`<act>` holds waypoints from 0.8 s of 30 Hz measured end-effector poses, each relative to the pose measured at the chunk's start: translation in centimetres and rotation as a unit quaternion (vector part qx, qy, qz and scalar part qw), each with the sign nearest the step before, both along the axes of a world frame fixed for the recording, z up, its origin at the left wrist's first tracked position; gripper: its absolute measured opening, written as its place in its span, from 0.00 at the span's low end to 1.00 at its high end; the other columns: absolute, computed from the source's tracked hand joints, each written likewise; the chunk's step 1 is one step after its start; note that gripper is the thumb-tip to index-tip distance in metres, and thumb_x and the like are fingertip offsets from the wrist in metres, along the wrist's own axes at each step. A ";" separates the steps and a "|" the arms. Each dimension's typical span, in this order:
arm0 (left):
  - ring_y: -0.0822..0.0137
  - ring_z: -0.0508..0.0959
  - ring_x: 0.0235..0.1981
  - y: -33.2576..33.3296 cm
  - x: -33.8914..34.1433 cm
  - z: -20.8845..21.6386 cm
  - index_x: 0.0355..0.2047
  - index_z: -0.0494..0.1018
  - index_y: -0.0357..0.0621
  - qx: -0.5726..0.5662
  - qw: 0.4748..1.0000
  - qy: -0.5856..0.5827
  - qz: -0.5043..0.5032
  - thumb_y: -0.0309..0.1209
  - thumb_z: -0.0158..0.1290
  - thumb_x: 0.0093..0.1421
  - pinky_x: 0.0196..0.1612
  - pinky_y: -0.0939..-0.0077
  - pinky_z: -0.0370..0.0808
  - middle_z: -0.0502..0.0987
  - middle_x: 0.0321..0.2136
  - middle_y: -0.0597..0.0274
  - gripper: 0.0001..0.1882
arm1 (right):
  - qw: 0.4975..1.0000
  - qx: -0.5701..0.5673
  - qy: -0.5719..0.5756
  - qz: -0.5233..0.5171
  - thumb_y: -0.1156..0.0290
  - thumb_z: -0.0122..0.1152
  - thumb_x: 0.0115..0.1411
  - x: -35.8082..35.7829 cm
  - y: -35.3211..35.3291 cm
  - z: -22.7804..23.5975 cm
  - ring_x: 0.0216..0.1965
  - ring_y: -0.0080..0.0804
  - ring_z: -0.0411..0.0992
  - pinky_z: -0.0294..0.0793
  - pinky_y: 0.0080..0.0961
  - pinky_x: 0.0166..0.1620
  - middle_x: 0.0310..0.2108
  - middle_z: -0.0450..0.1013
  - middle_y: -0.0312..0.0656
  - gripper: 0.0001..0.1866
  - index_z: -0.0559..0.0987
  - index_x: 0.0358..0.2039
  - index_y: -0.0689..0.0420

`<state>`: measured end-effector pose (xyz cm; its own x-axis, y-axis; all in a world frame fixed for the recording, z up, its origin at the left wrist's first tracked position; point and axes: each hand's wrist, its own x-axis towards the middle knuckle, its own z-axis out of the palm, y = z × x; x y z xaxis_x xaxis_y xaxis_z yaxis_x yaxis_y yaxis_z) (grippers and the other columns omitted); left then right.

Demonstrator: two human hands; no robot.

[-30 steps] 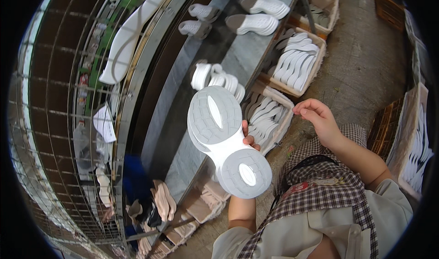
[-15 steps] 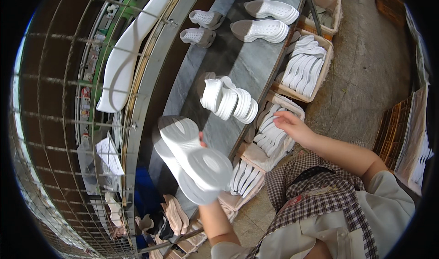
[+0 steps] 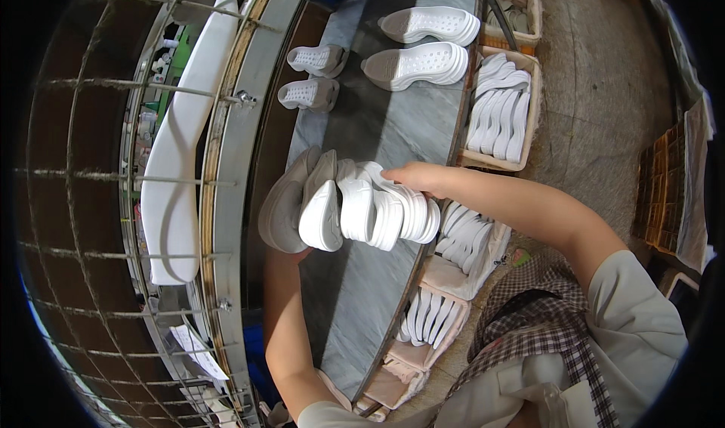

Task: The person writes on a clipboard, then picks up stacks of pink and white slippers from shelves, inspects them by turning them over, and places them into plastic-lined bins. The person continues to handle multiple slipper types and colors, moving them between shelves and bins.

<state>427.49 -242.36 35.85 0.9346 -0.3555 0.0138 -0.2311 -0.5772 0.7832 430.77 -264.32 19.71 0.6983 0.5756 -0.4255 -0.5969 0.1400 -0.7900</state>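
Observation:
A pair of white shoe soles [image 3: 320, 210] is held on edge by my left hand [image 3: 291, 256], its fingers mostly hidden beneath them. Just to the right, against that pair, a nested bunch of white shoe soles [image 3: 387, 215] stands over the grey marble-patterned table [image 3: 340, 292]. My right hand [image 3: 417, 177] grips the bunch's far right end, with its fingertips on the upper edge and the rest of the grip partly hidden.
Stacked soles [image 3: 423, 61] and smaller soles [image 3: 310, 94] lie at the table's far end. Lined crates of white pieces [image 3: 498, 114] line its right side. A wire mesh guard [image 3: 151, 175] stands at left, with a long white curved piece [image 3: 177, 163] behind it.
My left hand has carried its pair of soles up the table to the bunch and turned them on edge. From the crates, my right hand has moved left onto the bunch.

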 end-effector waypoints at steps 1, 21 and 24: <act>0.64 0.66 0.56 0.1 0.0 0.0 0.58 0.58 0.35 -0.009 1.000 0.017 0.011 0.38 0.43 0.64 0.58 0.71 0.62 0.65 0.55 0.52 0.26 | 1.000 0.000 -0.022 -0.002 0.51 0.54 0.58 0.1 0.5 0.1 0.40 0.34 0.73 0.72 0.29 0.42 0.39 0.74 0.48 0.29 0.75 0.43 0.69; 0.67 0.67 0.53 -15.3 -14.0 1.5 0.58 0.57 0.40 -0.319 0.878 0.312 0.175 0.26 0.50 0.59 0.55 0.71 0.66 0.67 0.50 0.56 0.27 | 0.994 0.027 -0.091 0.050 0.48 0.61 0.53 -8.2 -16.8 3.2 0.57 0.39 0.58 0.57 0.31 0.59 0.55 0.59 0.55 0.41 0.61 0.57 0.65; 0.69 0.68 0.49 -21.0 -16.0 -1.5 0.55 0.59 0.43 -0.319 0.873 0.333 0.159 0.21 0.54 0.54 0.52 0.73 0.68 0.67 0.45 0.60 0.28 | 0.992 0.011 -0.065 0.105 0.53 0.63 0.53 -9.8 -23.3 0.4 0.56 0.34 0.60 0.61 0.28 0.56 0.56 0.61 0.51 0.39 0.62 0.57 0.66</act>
